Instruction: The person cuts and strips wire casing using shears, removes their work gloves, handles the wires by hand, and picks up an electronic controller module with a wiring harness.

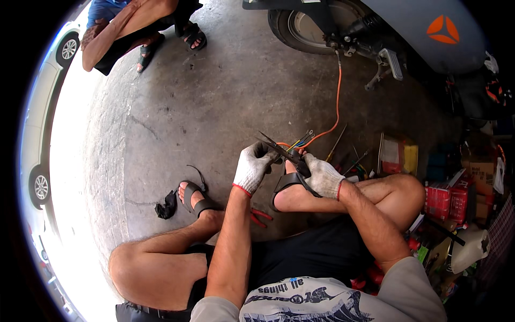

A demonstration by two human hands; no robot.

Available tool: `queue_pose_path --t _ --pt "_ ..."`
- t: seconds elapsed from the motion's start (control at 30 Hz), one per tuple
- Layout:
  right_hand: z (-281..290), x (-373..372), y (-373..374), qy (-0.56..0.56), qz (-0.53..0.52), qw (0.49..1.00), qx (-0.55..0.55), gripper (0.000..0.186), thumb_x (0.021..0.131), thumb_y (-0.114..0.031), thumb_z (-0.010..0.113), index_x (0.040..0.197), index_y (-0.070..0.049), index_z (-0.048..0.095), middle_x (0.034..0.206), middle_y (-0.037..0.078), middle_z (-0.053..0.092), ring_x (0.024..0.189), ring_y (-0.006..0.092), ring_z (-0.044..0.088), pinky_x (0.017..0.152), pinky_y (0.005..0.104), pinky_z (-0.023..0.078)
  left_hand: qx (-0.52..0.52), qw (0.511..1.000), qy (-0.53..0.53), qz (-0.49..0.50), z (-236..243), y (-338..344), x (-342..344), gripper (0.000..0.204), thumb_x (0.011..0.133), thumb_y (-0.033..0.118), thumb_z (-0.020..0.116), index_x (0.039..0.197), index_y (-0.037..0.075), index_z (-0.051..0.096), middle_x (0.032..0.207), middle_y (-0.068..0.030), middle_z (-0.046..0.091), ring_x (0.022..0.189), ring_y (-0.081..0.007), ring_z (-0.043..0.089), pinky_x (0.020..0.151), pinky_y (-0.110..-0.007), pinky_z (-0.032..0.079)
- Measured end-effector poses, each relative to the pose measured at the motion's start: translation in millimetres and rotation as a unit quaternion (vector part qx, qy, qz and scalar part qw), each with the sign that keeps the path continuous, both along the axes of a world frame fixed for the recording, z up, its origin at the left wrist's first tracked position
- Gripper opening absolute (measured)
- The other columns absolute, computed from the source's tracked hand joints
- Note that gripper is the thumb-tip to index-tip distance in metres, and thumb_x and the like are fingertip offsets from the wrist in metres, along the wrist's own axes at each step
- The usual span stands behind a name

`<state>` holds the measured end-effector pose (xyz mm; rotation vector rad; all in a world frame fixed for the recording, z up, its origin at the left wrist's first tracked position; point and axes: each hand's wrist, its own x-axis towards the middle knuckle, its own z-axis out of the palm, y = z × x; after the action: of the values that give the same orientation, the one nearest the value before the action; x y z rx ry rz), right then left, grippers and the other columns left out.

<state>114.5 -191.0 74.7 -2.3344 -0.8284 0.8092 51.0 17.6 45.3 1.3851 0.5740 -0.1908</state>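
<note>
My left hand (251,167), in a white knit glove with dark fingers, pinches something small that its fingers hide. In my right hand (323,177), gloved the same way, is a pair of scissors (284,152) with black handles; the blades point up and left past my left fingertips. An orange cable (338,96) runs from the scooter's wheel area down to my hands. Beside the blades show blue and yellow-green wires (300,143), with metal terminals near them. My sandalled foot lies just under both hands.
Red-handled pliers (261,216) and a crumpled black scrap (167,205) lie on the concrete floor. The scooter (413,32) stands ahead right. A screwdriver (336,143), an open box (397,154) and piled cartons (448,201) are at right. Another person (129,27) squats ahead left; cars stand beyond.
</note>
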Motion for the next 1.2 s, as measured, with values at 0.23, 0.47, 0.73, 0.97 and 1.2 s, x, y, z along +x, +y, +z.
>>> queue_pose_path --t 0.23,0.47,0.73,0.97,1.2 --pt "2.9 -1.5 2.3 -0.003 -0.021 1.000 0.022 0.027 0.091 -0.016 0.055 0.108 0.005 0.059 0.087 0.027 0.067 0.083 0.0443 0.065 0.076 0.0499 0.051 -0.003 1.000 -0.010 0.011 0.5 -0.4 1.1 0.014 0.092 0.012 0.064 0.095 -0.002 0.064 0.082 -0.0107 0.072 0.060 -0.0103 0.057 0.055 -0.024 0.044" --pt "5.3 -1.9 5.5 0.003 -0.035 0.999 0.010 0.024 0.094 -0.017 0.054 0.105 0.004 0.060 0.086 0.024 0.068 0.083 0.0421 0.066 0.075 0.0477 0.052 -0.015 0.999 -0.029 0.041 1.0 -3.1 0.4 0.014 0.092 0.013 0.064 0.095 -0.001 0.064 0.082 -0.0096 0.071 0.064 -0.0103 0.059 0.056 -0.024 0.045" --pt "4.2 -3.6 6.0 -0.003 -0.026 1.000 0.001 0.024 0.098 -0.013 0.047 0.106 0.006 0.059 0.096 0.026 0.067 0.093 0.0373 0.067 0.086 0.0406 0.052 0.035 0.995 -0.045 0.081 -10.0 -11.2 1.4 0.010 0.092 0.010 0.066 0.096 0.001 0.065 0.080 -0.0055 0.070 0.064 -0.0088 0.058 0.054 -0.023 0.045" --pt "15.2 -3.1 13.3 0.012 0.022 0.999 -0.039 0.027 0.099 -0.005 0.040 0.113 0.013 0.055 0.108 0.029 0.064 0.101 0.0326 0.066 0.092 0.0361 0.052 0.120 0.982 -0.104 0.101 -19.8 -18.1 1.6 0.007 0.092 0.006 0.063 0.094 0.000 0.062 0.077 -0.0040 0.066 0.064 -0.0086 0.055 0.055 -0.024 0.045" --pt "-27.2 -0.8 -3.4 -0.074 0.058 0.993 -0.067 0.028 0.098 -0.009 0.046 0.113 0.014 0.054 0.106 0.030 0.064 0.098 0.0348 0.066 0.090 0.0377 0.053 0.187 0.967 -0.127 0.121 -37.2 -25.7 4.3 0.007 0.094 -0.002 0.055 0.095 -0.001 0.062 0.080 -0.0056 0.062 0.072 -0.0113 0.057 0.066 -0.027 0.047"
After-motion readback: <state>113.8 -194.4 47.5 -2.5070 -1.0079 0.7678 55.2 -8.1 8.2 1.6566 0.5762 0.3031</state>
